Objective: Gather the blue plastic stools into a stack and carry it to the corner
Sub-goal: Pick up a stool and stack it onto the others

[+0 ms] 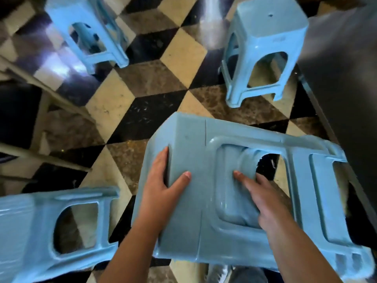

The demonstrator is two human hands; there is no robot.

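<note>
Pale blue moulded-plastic stool [244, 180] — smooth, semi-gloss; checkered beige, brown and black stone floor [146, 99] — polished, glossy; dark grey table top [342, 64], matt.

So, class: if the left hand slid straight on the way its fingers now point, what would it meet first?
The left hand grips the tilted stool's seat end, fingers pointing up-frame. Sliding on along that face, it likely meets only checkered floor; the far upright stool stands off to the right. Depth is unclear.

An eatery, seemingly: blue plastic stools [263, 48] on checkered tile floor [142, 111] beside tables [342, 78].
</note>
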